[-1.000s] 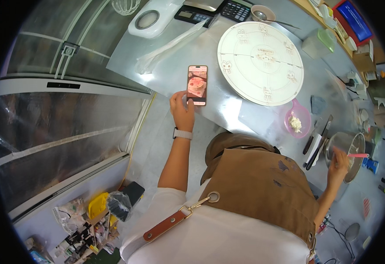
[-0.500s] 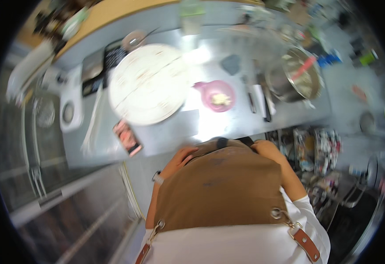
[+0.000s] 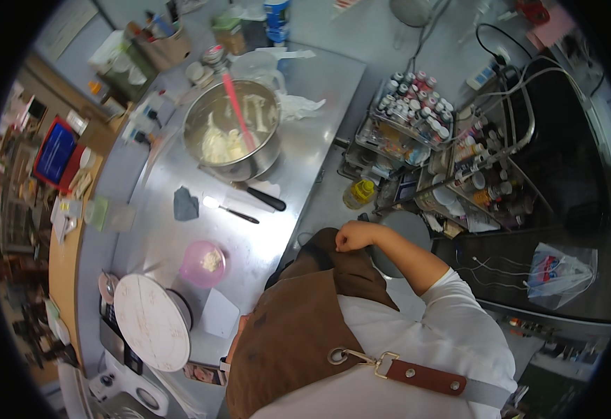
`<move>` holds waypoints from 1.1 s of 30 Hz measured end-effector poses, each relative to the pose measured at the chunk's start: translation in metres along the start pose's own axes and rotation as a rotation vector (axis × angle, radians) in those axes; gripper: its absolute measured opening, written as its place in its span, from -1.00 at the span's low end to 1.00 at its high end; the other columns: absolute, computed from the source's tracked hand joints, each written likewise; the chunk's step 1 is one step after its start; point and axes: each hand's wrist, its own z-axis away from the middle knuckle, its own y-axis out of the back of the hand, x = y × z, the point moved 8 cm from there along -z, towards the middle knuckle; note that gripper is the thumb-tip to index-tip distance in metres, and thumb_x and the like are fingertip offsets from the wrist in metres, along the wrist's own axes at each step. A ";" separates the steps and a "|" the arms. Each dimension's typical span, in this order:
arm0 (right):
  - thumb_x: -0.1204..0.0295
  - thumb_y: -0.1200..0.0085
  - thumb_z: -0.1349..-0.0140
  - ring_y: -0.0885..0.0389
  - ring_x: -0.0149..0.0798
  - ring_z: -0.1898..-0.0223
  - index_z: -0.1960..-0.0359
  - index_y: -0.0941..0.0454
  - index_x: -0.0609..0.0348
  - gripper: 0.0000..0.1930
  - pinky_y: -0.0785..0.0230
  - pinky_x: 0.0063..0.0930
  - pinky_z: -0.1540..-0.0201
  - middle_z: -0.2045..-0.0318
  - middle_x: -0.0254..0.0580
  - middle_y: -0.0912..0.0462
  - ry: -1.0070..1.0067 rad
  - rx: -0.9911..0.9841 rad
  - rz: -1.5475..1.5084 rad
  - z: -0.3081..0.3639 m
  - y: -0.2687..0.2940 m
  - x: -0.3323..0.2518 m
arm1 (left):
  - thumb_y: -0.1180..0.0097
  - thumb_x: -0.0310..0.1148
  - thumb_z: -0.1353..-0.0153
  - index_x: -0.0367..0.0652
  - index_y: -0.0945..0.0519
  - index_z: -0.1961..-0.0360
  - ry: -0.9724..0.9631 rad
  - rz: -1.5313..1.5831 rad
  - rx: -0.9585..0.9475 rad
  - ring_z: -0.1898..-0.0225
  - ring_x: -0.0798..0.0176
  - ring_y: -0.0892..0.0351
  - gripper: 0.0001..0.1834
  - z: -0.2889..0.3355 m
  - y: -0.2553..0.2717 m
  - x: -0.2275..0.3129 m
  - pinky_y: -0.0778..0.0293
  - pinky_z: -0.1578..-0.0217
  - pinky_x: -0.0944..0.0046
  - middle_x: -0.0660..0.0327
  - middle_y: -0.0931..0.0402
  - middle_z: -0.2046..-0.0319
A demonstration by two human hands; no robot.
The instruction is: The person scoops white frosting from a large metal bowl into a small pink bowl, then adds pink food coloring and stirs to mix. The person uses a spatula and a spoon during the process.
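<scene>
Steel worktop runs up the frame, bearing a metal mixing bowl of white cream with a red spatula standing in it. Your right hand is curled into a fist against the top of the brown apron, at the counter edge. Your left hand is mostly hidden behind the apron; grip cannot be determined. Pink bowl sits beside the white turntable.

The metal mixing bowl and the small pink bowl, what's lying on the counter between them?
In the head view, between mixing bowl and pink bowl: two black-handled knives and a grey cloth.
</scene>
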 end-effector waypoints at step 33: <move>0.18 0.06 -0.33 -0.62 0.20 0.26 0.31 -0.60 0.15 -0.69 -0.43 0.04 0.15 0.36 0.12 -0.66 -0.729 1.556 -0.092 0.192 0.356 0.311 | -0.03 -0.29 -0.34 -0.15 -0.46 0.23 0.151 -0.235 0.317 0.46 0.46 -0.29 -0.84 -0.105 -0.007 0.068 -0.28 0.42 0.40 0.33 -0.37 0.45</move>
